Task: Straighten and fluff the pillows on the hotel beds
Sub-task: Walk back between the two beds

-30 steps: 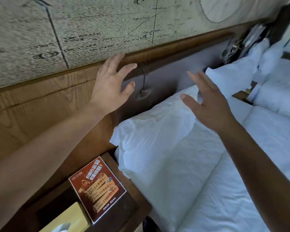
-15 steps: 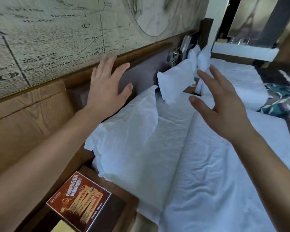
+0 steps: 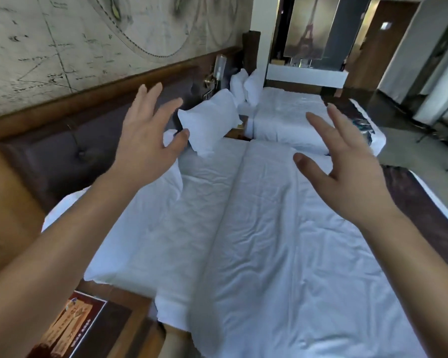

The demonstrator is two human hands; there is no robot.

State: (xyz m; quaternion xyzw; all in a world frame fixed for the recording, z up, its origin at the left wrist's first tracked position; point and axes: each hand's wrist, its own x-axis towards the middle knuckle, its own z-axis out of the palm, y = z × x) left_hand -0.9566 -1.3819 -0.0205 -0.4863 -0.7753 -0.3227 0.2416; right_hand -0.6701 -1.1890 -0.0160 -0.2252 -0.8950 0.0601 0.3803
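Observation:
A white near pillow [image 3: 140, 223] lies flat at the head of the near bed [image 3: 282, 254], partly under my left forearm. A second white pillow [image 3: 210, 120] stands tilted against the grey padded headboard [image 3: 62, 151] further along. Two more pillows [image 3: 243, 85] lean upright at the head of the far bed [image 3: 287, 117]. My left hand [image 3: 148, 140] hovers open above the near pillow, fingers spread, holding nothing. My right hand [image 3: 347, 171] is open over the white duvet, also holding nothing.
A wooden nightstand [image 3: 130, 329] with a red-brown printed card [image 3: 70, 329] sits at the lower left. A wall lamp [image 3: 219, 71] hangs between the beds. A dark bed runner [image 3: 424, 202] crosses the near bed's foot. A doorway and floor lie at the right.
The view has swung right and down the beds. Both hands stay open and raised, now further apart over the near bed; the nightstand has slid to the lower left corner.

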